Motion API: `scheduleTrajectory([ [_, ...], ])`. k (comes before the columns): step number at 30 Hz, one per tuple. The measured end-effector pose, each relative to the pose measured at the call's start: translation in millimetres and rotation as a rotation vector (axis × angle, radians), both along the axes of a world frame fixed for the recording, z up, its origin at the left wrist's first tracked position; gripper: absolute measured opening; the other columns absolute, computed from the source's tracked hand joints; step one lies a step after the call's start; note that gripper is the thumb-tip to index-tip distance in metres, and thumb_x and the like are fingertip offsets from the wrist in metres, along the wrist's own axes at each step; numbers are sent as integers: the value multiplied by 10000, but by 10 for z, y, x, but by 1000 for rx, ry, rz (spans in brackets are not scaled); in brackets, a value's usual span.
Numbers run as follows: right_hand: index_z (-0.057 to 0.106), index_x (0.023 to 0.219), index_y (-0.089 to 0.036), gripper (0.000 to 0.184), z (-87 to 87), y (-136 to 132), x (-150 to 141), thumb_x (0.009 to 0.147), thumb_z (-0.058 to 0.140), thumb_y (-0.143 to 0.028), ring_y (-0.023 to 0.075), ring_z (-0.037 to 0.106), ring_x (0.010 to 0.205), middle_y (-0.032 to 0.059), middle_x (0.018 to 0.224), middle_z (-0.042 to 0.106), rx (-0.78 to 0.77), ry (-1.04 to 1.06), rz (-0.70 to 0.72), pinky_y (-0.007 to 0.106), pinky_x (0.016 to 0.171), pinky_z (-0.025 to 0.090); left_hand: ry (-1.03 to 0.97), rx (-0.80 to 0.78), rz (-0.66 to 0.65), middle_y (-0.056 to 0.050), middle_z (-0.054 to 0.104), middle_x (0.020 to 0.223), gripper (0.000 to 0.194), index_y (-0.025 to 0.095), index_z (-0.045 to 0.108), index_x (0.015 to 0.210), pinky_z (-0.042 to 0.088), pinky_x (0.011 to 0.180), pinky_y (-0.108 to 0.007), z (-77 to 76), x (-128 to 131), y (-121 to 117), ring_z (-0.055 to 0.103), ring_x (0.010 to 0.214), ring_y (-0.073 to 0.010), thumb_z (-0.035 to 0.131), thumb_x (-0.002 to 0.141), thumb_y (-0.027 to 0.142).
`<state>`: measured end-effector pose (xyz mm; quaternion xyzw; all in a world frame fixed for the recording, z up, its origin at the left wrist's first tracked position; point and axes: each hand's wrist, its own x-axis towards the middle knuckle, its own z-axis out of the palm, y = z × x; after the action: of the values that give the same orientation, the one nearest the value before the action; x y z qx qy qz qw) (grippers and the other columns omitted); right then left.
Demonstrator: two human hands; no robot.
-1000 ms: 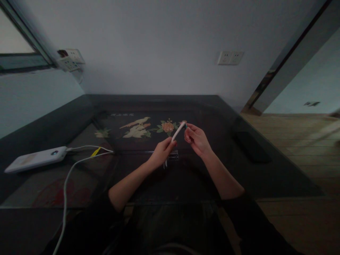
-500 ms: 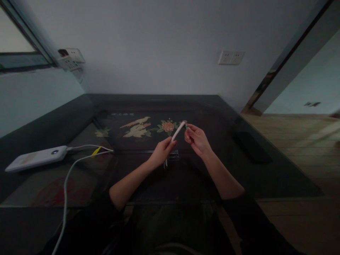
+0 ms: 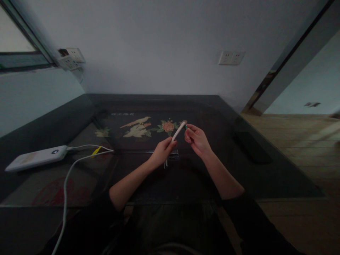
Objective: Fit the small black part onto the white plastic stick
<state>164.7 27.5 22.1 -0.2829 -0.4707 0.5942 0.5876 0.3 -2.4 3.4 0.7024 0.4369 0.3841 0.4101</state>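
My left hand [image 3: 163,150] is closed around a slim white stick-like thing [image 3: 178,131], which slants up and to the right out of the fist. Thin white strips [image 3: 166,164] hang below that hand; whether they belong to the stick is unclear. My right hand [image 3: 197,140] is pinched on a small green thing [image 3: 186,126] right beside the stick's upper end. Fingers cover most of the green thing, so its kind does not show. Both hands are above the dark glossy table [image 3: 148,187].
A white power bank [image 3: 37,158] lies at the left, with a white cable [image 3: 66,191] bearing a yellow tag [image 3: 96,151]. A dark flat object [image 3: 252,147] rests on the right. Wall sockets [image 3: 231,57] are behind the table.
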Motion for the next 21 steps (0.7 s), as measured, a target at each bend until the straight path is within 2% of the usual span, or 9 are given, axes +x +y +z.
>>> scheduleTrajectory([
  [4, 658, 832, -187, 301, 13, -12, 1, 638, 777, -384, 47, 334, 440, -72, 509, 445, -3, 17, -3, 224, 416, 236, -2, -6, -81, 63, 357, 551, 275, 179, 475, 783, 273, 478, -198, 15, 8, -29, 338, 497, -84, 418, 883, 428],
  [11, 640, 868, -203, 325, -26, 7, -1, 636, 781, -381, 48, 331, 432, -81, 503, 428, 16, 23, 28, 222, 413, 233, -16, -9, 3, 62, 345, 534, 273, 171, 504, 805, 259, 469, -202, -56, -36, 89, 335, 487, -86, 404, 892, 409],
  [17, 670, 867, -182, 293, 8, -13, 7, 663, 765, -370, 45, 332, 440, -71, 509, 434, 3, 32, 21, 222, 421, 225, -36, -23, -117, 68, 352, 547, 277, 171, 480, 805, 270, 472, -194, 28, 13, -28, 327, 483, -76, 413, 887, 427],
  [21, 662, 878, -190, 318, -11, 3, 1, 641, 781, -365, 48, 330, 431, -76, 488, 445, 10, 40, 30, 222, 419, 222, -46, -32, -56, 72, 338, 538, 287, 166, 489, 808, 263, 467, -194, -6, -2, 27, 321, 474, -76, 404, 888, 429],
])
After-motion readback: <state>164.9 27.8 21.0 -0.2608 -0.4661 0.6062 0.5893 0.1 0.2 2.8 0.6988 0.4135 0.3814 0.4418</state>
